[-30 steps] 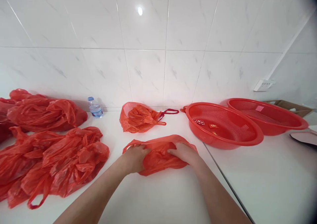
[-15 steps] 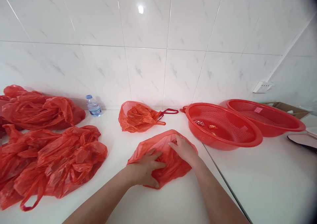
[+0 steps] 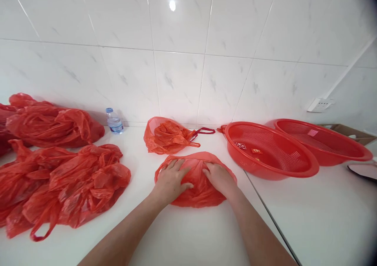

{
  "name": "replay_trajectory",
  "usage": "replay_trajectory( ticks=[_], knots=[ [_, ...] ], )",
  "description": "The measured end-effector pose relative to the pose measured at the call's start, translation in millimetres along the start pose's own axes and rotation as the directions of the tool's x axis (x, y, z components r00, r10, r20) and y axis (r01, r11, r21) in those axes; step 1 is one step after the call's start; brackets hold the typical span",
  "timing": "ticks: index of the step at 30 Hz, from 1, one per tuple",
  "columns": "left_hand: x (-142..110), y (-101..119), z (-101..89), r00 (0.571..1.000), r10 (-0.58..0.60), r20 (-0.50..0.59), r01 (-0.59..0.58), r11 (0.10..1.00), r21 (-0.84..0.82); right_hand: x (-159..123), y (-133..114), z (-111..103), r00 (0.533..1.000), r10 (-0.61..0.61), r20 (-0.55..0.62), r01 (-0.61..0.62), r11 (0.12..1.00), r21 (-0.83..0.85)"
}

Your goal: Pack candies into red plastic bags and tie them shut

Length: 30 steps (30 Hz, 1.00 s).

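From where I'm standing, both hands are at work on a red plastic bag [image 3: 203, 197] lying on the white tabletop [image 3: 182, 238], set in from its back edge and left of the dark joint. The left hand [image 3: 171, 181] is open, palm down on the bag, fingers spread toward the wall and thumb out to the side. The right hand [image 3: 219, 177] is open too, fingers loosely bent and thumb apart, resting on the bag's other side; whether its fingertips pinch the plastic, I can't tell.

As for progress, the bag is laid out fairly wide, but creases gather between the hands and it isn't flat or folded. How much is left, I can't judge.

Behind it, near the back edge, sits a crumpled orange-red bag [image 3: 167, 136] with a dark red loop [image 3: 206, 131] beside it. To the left are a water bottle [image 3: 114, 123], a bundled bag [image 3: 55, 124] and, in front of that, a heap of bags [image 3: 97, 187]. To the right stand the front basket [image 3: 255, 166] and the rear basket [image 3: 326, 143], with a cardboard box [image 3: 365, 135] beyond.
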<state>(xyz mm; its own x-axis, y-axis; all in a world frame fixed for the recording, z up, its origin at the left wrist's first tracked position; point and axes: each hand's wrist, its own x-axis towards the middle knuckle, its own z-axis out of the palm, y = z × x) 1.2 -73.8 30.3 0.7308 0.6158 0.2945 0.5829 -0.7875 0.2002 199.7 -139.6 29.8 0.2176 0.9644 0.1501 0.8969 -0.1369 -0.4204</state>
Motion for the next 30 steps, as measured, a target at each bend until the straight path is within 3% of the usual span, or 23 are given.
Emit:
replay_trajectory(
  ticks=[4,7,10,13,15,17,20,23,25,27,30],
  knots=[
    [2.6,-12.0,17.5,0.992,-0.109,0.065,0.106,0.993,0.043,-9.6,-18.3,1.3,0.992,-0.123,-0.003,0.123,0.99,-0.064],
    [4.5,-14.0,20.4,0.99,-0.118,0.072,0.115,0.992,0.053,-11.1,-28.7,6.3,0.969,-0.214,-0.123,0.206,0.976,-0.07],
    [4.8,-14.5,21.3,0.986,-0.151,0.064,0.149,0.988,0.04,-4.3,-22.3,15.2,0.96,-0.167,-0.223,0.158,0.986,-0.056],
    [3.2,-15.5,22.7,0.961,-0.255,0.106,0.261,0.964,-0.042,3.9,-4.2,20.4,0.987,-0.067,-0.147,0.069,0.998,0.013],
    [0.9,-15.7,21.8,0.952,-0.289,0.101,0.298,0.949,-0.1,5.6,2.8,17.9,0.982,-0.087,-0.17,0.097,0.994,0.048],
    [-2.8,-15.3,18.1,0.97,-0.241,0.008,0.241,0.963,-0.122,3.1,1.1,9.8,0.94,-0.136,-0.313,0.158,0.986,0.045],
    [-11.5,-15.2,7.7,0.971,-0.1,-0.218,0.082,0.993,-0.087,-6.3,-7.6,-12.4,0.814,-0.162,-0.557,0.157,0.986,-0.058],
    [-21.5,-18.4,-5.3,0.907,-0.007,-0.422,-0.013,0.999,-0.045,-18.0,-1.3,-43.7,0.67,-0.13,-0.731,0.017,0.987,-0.159],
    [-26.0,-23.0,-13.3,0.858,-0.019,-0.514,0.002,0.999,-0.034,-25.8,16.0,-64.7,0.622,-0.092,-0.778,-0.094,0.977,-0.191],
    [-27.5,-29.1,-19.2,0.832,-0.104,-0.545,0.086,0.995,-0.059,-34.2,39.4,-80.8,0.666,-0.058,-0.743,-0.182,0.954,-0.237],
    [-25.5,-39.0,-21.2,0.82,-0.317,-0.477,0.267,0.948,-0.172,-50.2,71.6,-90.7,0.828,0.012,-0.56,-0.192,0.945,-0.263]
  ],
)
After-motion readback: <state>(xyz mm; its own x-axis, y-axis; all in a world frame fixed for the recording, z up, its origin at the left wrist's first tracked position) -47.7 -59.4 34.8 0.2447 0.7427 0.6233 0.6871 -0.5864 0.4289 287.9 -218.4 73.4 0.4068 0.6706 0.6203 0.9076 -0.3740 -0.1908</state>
